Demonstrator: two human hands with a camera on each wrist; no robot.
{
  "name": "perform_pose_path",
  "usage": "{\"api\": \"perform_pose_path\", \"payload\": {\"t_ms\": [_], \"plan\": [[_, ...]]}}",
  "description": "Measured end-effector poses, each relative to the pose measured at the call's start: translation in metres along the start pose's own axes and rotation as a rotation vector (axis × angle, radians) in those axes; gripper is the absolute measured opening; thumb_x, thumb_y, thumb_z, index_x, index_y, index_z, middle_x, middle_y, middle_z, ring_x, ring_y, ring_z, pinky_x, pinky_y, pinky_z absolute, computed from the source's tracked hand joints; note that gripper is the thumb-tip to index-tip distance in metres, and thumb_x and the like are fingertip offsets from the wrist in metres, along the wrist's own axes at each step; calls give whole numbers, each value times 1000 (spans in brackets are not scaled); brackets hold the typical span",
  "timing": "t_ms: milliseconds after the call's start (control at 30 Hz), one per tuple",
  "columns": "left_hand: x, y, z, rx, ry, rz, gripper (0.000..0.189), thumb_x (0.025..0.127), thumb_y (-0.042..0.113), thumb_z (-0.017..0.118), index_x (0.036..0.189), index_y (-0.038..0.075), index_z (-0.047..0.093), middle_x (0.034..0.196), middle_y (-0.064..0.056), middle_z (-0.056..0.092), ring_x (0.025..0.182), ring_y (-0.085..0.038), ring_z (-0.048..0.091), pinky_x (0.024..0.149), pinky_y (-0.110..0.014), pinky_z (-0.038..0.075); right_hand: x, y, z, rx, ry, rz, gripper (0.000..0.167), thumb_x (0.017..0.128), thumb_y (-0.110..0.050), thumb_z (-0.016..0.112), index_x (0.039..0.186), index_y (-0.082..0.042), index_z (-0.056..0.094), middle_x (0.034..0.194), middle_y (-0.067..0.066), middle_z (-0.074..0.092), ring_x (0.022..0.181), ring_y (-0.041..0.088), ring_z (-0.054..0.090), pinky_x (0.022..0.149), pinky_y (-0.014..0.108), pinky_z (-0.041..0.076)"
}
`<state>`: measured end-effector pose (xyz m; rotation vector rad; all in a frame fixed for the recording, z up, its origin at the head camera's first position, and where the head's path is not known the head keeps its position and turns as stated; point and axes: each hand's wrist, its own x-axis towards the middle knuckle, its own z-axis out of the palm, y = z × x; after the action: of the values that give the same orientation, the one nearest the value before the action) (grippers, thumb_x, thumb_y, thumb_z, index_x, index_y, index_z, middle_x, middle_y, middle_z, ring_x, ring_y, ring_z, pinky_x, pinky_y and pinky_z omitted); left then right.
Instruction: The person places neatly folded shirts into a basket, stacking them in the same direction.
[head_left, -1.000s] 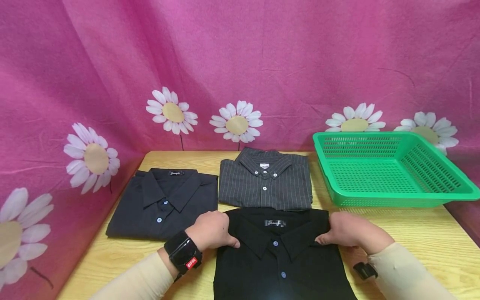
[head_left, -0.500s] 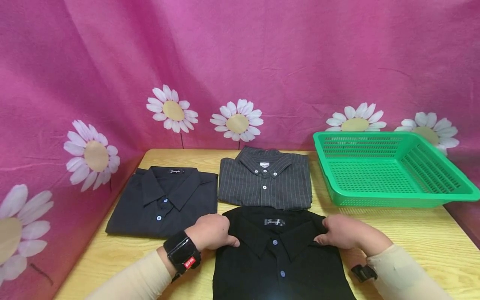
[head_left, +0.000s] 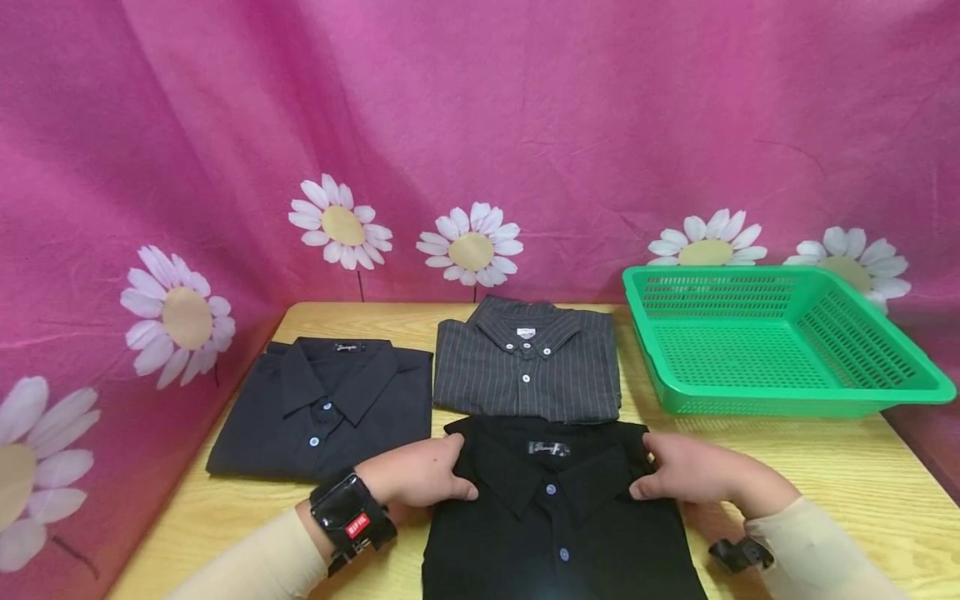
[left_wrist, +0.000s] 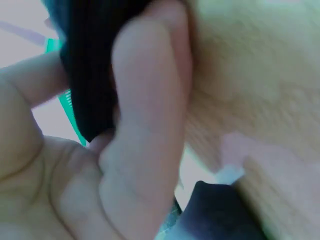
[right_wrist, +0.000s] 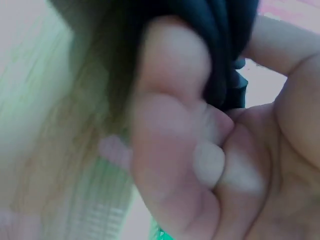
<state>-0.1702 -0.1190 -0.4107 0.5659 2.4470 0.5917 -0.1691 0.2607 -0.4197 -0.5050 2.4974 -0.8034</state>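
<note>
Wrist movement: Both wrists have swung slightly outward since the previous frame; the left hand (head_left: 420,475) and right hand (head_left: 690,471) retain their hold on the black shirt (head_left: 517,537).
Cream sleeves (head_left: 255,550): Cover both forearms at the near edge of the head view.
Wrist straps (head_left: 352,517): Black, one per wrist; the left unit carries a red tag (head_left: 357,525).
Black shirt: Laid front up on the table (head_left: 870,475), nearest the person, collar end facing away. Lower part runs out of view.
Left hand: Pinches the shirt at its left-side shoulder, thumb on top. Left wrist view shows black cloth between thumb and curled fingers.
Right hand: Pinches the opposite shoulder in the same manner.
Navy shirt (head_left: 337,450): Folded, collar up, just beyond the left hand.
Striped shirt (head_left: 527,396): Folded, directly beyond the black shirt's collar; contact between the two cannot be confirmed.
Green basket (head_left: 795,406): Perforated, positioned at the far right, beside the striped shirt.
Pink curtain (head_left: 570,125): Hangs behind the table, printed with white daisies (head_left: 471,250).
</note>
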Motion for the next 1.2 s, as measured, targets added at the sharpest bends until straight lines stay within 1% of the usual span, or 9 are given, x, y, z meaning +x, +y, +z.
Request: {"api": "perform_pose_path", "payload": {"t_ms": [100,167,200,267,367,500,700,967,1200], "plan": [[-5,0,-2,-153,-38,19,67,89,33,76,134,-1,41,106,-9,60,76,-21,68,79,-36,54,-3,-1,-1,121,-44,-2,71,83,-30,81,131,10,47,109,18,66,94,30,66,81,45,54],[-9,1,-2,-237,-52,18,71,89,29,77,139,-1,36,109,-11,59,62,-24,68,67,-38,57,-5,-2,-1,175,-61,-1,93,84,-30,81,145,16,29,129,27,59,113,37,62,93,49,51],[-10,1,-2,-272,-56,16,72,89,26,77,140,0,34,107,-12,59,55,-25,66,60,-37,57,-6,-2,-1,209,-71,-7,97,84,-28,81,147,16,23,133,29,56,118,39,60,95,50,50],[-11,2,-3,-289,-51,13,74,90,23,76,143,0,30,105,-12,59,52,-23,65,53,-36,55,-7,-4,-1,273,-91,-32,95,84,-24,80,148,13,20,134,30,55,120,42,58,94,47,51],[-12,3,-3,-280,-36,9,71,92,18,74,144,1,29,100,-11,59,48,-24,64,48,-34,53,-8,-6,0,335,-109,-94,79,85,-18,79,140,4,27,122,21,62,112,35,62,88,34,53],[-12,5,-4,-244,-15,14,66,94,14,72,144,3,31,97,-9,59,49,-22,63,47,-32,50,-9,-9,1,292,-94,-146,69,87,-16,78,136,-1,31,114,10,65,104,26,64,83,26,51],[-19,9,-9,-183,17,53,69,95,15,71,149,4,30,87,-6,60,50,-23,64,52,-29,48,-18,-12,-4,231,-85,-164,65,93,-17,73,141,-4,32,114,5,67,103,20,66,83,27,51],[-33,20,-19,-196,47,102,74,95,17,71,153,5,28,79,-5,60,52,-21,67,67,-28,50,-28,-16,-17,201,-78,-168,65,97,-21,69,145,-6,29,117,3,66,106,18,65,82,27,51],[-42,25,-26,-283,62,99,74,95,15,72,154,9,28,80,-7,61,54,-24,68,57,-32,49,-37,-18,-25,224,-82,-169,66,98,-17,68,146,-5,25,120,11,62,109,29,64,81,28,54]]}}
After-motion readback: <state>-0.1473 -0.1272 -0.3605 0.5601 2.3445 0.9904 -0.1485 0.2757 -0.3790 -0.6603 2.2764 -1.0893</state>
